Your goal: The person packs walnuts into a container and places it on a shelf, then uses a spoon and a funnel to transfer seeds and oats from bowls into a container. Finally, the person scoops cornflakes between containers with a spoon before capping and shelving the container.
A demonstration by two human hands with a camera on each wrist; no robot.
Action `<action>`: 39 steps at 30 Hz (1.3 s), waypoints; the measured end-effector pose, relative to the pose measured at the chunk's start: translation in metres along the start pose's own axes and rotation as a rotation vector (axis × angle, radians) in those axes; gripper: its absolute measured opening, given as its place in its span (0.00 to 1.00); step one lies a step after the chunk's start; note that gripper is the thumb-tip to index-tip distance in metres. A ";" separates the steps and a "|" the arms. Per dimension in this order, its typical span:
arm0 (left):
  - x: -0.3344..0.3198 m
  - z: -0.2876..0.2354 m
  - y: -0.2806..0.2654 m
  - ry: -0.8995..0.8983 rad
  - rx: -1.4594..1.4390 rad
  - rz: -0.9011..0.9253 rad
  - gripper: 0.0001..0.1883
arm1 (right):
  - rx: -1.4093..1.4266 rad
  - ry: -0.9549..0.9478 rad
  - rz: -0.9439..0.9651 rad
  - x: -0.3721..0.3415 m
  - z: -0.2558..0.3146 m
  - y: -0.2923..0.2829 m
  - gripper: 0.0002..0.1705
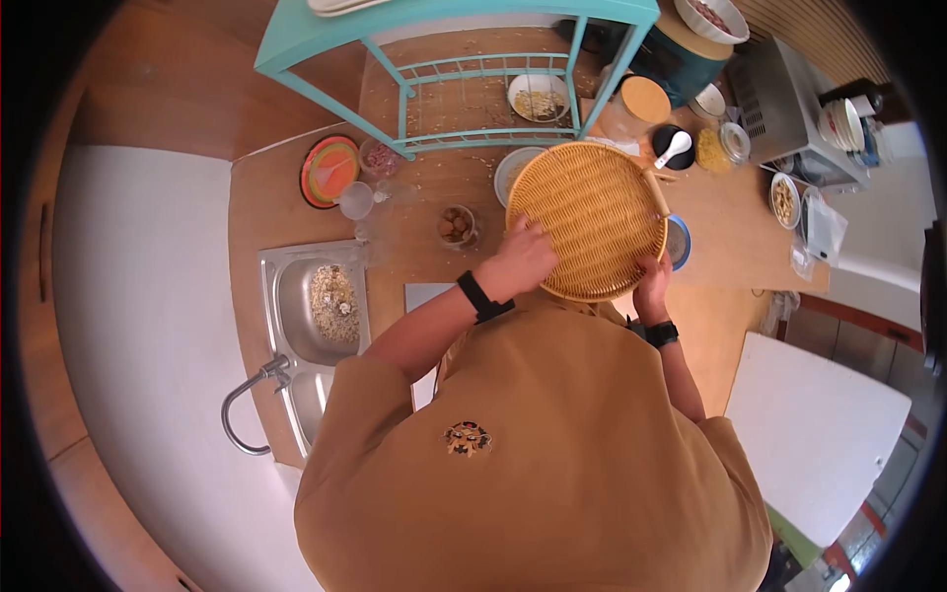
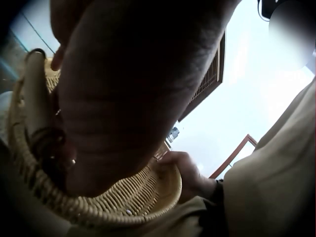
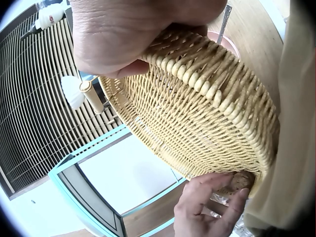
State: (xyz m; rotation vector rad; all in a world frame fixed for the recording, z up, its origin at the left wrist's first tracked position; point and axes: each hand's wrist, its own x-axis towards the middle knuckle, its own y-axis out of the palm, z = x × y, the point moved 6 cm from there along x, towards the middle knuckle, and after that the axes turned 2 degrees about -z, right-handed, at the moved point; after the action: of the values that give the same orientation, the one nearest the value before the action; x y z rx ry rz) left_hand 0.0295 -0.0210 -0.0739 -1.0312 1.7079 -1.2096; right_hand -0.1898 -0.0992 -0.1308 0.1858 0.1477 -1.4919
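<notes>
A round woven basket (image 1: 592,217) is tilted in front of the person's chest. The right hand (image 1: 651,286) grips its near right rim; in the right wrist view this hand (image 3: 143,34) is large above the weave (image 3: 182,118). At the basket's left side is the left hand (image 1: 523,261). In the right wrist view the left hand (image 3: 205,205) pinches a rough brown round thing (image 3: 242,181), walnut-like, against the inner edge. The left wrist view has the left hand (image 2: 123,98) dark and close beside a basket handle (image 2: 37,94), with the right hand (image 2: 182,170) at the opposite rim.
A glass bowl of brown nuts (image 1: 457,227) stands left of the basket. A turquoise rack (image 1: 454,30) stands behind it. The sink (image 1: 296,296) at left holds pale bits. Jars, bowls and a blue-rimmed dish (image 1: 679,242) are to the right.
</notes>
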 end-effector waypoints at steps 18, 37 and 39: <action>-0.051 0.098 -0.045 -0.379 -0.701 -0.628 0.13 | 0.006 0.017 -0.028 -0.011 0.003 -0.010 0.13; -0.075 0.132 0.004 -0.792 -0.668 -0.886 0.11 | 0.183 0.089 -0.106 -0.018 -0.015 -0.024 0.20; -0.049 0.095 -0.025 -0.552 -0.623 -0.750 0.11 | 0.214 0.087 -0.113 -0.019 -0.016 -0.026 0.20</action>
State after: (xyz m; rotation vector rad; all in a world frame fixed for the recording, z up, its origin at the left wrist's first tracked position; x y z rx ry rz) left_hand 0.1386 -0.0118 -0.0649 -2.2814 1.2817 -0.6588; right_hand -0.2172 -0.0788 -0.1428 0.4211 0.0693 -1.6123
